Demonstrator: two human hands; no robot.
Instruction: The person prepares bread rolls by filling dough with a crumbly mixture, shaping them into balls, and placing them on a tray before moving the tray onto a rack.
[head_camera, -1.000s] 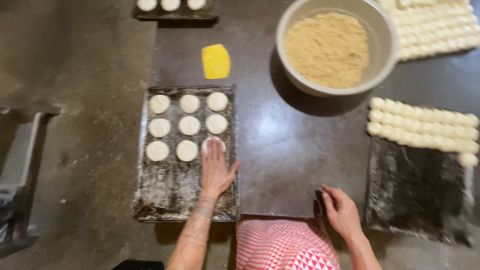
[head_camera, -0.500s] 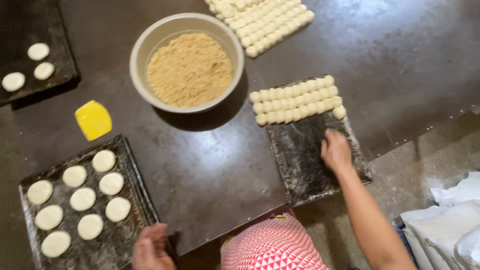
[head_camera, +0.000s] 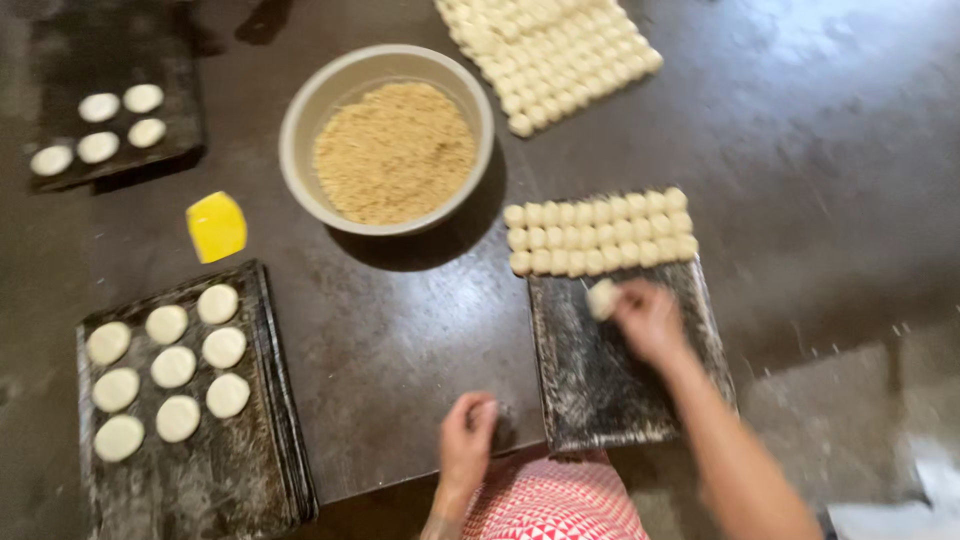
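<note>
Right hand (head_camera: 650, 320): moved since earlier; grip now holds dough ball (head_camera: 602, 298) below dough rows (head_camera: 598, 232).
Left hand (head_camera: 468, 440): grip blurred; cannot tell.

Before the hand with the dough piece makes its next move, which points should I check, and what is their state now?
1. Right hand grips the dough ball: ok, at the fingers.
2. Left hand free: cannot tell, blurred, at the table edge.
3. Free room on the left tray beside the flattened discs: ok.
4. Bowl of crumbs apart from both hands: ok.
5. Dough ball rows undisturbed on the right tray: ok.
</note>
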